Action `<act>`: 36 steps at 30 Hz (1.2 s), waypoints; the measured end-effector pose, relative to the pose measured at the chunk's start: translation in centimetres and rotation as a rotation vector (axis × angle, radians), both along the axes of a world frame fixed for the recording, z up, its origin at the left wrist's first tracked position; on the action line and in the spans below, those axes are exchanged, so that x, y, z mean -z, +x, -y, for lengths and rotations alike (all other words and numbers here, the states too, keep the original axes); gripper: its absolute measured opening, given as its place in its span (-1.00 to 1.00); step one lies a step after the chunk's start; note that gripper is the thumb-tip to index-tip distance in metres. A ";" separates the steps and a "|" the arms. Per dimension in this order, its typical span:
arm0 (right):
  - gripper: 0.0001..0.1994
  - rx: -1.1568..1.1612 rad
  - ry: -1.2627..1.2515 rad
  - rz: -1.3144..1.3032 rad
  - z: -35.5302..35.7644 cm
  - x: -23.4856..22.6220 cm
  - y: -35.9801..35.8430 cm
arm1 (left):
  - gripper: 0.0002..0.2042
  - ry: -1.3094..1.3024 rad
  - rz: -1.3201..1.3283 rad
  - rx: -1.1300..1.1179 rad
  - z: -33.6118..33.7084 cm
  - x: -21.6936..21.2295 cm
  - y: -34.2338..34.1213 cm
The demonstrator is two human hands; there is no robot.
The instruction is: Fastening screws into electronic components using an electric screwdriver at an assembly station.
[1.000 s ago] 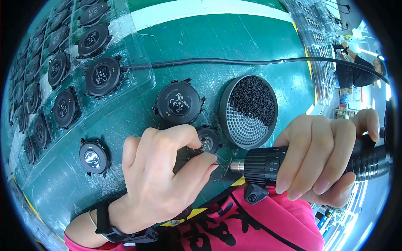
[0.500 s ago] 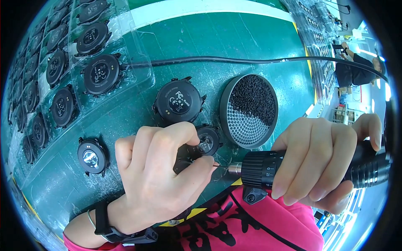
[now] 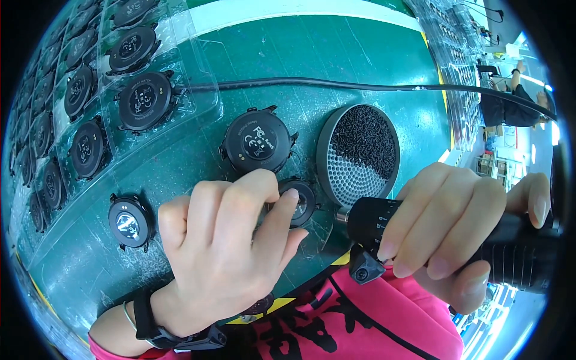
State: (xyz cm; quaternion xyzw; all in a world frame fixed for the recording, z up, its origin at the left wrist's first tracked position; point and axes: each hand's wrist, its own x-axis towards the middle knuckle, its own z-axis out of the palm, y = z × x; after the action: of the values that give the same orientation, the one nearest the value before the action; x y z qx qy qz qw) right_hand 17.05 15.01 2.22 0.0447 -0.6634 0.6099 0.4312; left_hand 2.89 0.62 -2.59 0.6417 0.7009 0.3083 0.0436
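Left hand [image 3: 225,237] curls over the small, round black watch case [image 3: 306,205] on the green counter [image 3: 288,48] – can't tell whether it grips; probably light, hard, slick, best held by its rim. Right hand [image 3: 447,222] clasps the black cylindrical screwdriver [image 3: 367,221] – likely heavier.

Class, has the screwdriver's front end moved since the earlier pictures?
Yes: the screwdriver's front end has moved up the picture, closer to the dish.

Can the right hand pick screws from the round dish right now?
Probably not with its fingers: the right hand is wrapped around the black electric screwdriver, though nothing covers the screws in the round dish.
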 end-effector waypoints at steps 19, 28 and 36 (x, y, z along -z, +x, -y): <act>-0.37 -0.207 0.234 0.087 -0.3 0.3 0.2 | -0.66 0.010 -0.088 -0.031 0.0 -0.1 0.9; -0.46 -0.150 0.074 -0.020 -1.0 0.3 0.4 | -0.66 0.023 -0.092 -0.017 -0.1 -0.2 1.0; -0.52 -0.048 -0.004 -0.128 -2.2 0.3 0.2 | -0.62 0.097 0.063 0.101 -0.2 0.9 1.2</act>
State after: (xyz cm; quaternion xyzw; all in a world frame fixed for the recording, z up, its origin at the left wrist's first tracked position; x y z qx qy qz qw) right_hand 17.28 17.17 1.91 0.0985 -0.6321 0.6172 0.4581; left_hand 4.05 0.79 -3.49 0.6675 0.6503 0.3592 0.0499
